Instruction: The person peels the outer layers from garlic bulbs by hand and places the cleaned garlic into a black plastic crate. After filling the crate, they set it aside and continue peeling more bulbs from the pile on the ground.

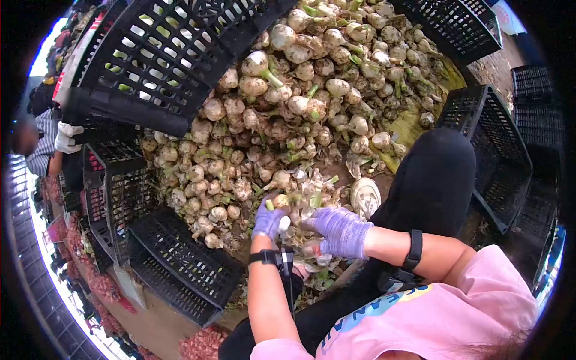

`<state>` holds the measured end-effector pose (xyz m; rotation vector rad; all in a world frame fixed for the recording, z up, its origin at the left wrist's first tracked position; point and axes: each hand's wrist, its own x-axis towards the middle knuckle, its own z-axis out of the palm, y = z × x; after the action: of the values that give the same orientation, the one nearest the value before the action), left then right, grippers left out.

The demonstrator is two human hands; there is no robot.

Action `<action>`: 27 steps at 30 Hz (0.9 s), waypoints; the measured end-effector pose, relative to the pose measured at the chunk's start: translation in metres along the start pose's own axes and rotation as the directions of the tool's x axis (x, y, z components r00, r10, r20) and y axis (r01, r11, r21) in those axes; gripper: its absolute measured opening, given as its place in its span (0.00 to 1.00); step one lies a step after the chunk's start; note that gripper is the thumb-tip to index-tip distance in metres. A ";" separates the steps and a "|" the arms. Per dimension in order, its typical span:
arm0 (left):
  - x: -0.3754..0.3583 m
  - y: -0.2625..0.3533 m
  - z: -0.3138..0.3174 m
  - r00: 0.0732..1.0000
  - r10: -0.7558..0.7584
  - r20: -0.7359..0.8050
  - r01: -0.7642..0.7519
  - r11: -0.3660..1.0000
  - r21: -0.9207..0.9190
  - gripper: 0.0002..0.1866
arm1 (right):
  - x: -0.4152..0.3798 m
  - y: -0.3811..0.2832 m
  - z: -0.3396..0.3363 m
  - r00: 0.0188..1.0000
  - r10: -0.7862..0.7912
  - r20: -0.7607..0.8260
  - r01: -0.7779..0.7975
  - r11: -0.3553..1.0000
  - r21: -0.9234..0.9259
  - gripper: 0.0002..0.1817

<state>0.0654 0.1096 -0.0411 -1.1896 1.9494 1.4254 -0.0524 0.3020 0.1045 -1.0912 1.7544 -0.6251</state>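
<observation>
At the far left edge of the frame, another person's white-gloved hand (67, 137) rests against a black crate (156, 60). This crate fills the upper left, is tipped on its side, and its slatted wall shows only light through the holes; contents cannot be told. Below it, at lower left, two more black crates (114, 198) stand on edge, and a third, open crate (180, 270) lies beside them; no bulbs show inside any of them.

A large heap of bulbs (300, 108), white with green stalk stubs, covers the ground from centre left to upper right.

At lower centre, the left hand (268, 219), in a purple glove, is closed around one bulb (284, 223) at the near edge of the heap. Just right of it, the right hand (342, 231), also purple-gloved, is curled with fingers toward the same bulb; whether it clamps anything cannot be told.

At the right, an empty-looking black crate (498, 156) stands tilted beside the person's dark-clothed knee (438, 174). Further crates (534, 84) stack at the upper right.
</observation>
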 end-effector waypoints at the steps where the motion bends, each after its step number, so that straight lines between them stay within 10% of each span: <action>1: -0.019 0.011 -0.003 0.998 0.059 0.031 -0.048 0.959 -0.280 0.27 | -0.003 0.004 0.007 0.995 -0.016 -0.097 0.014 1.000 -0.019 0.28; 3: -0.076 0.043 -0.005 0.997 -0.061 0.048 0.078 0.767 -0.637 0.25 | -0.006 0.008 0.019 0.978 -0.038 -0.203 0.031 0.999 -0.038 0.28; 7: -0.177 0.085 -0.001 0.994 0.094 -0.059 -0.110 0.777 -0.619 0.30 | -0.016 -0.009 0.012 0.841 -0.076 -0.535 0.156 0.982 0.106 0.27; 9: -0.212 0.096 0.007 0.971 0.146 -0.189 -0.233 0.750 -0.619 0.37 | -0.026 -0.028 0.004 0.943 -0.045 -0.330 0.283 0.630 0.723 0.23; 11: -0.238 0.102 0.013 0.833 0.403 -0.379 -0.538 0.750 -0.385 0.44 | -0.032 -0.036 0.013 0.878 -0.006 -0.478 0.378 0.621 0.687 0.21; 13: -0.254 0.094 0.021 0.657 0.550 -0.516 -0.647 0.763 -0.011 0.44 | -0.041 -0.046 0.014 0.965 -0.022 -0.262 0.258 0.256 0.931 0.17; 19: -0.288 0.089 0.027 0.426 0.713 -0.558 -0.643 0.672 0.368 0.42 | -0.071 -0.080 0.002 0.943 -0.127 -0.307 0.331 0.438 0.836 0.09; 27: -0.291 0.079 0.025 0.568 0.591 -0.574 -0.711 0.703 0.020 0.43 | -0.083 -0.071 -0.017 0.971 -0.166 -0.172 0.239 0.652 0.719 0.14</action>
<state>0.1499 0.2507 0.2131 -1.0694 2.9408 1.8316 -0.0267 0.3411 0.2050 -0.6715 1.2314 -1.4043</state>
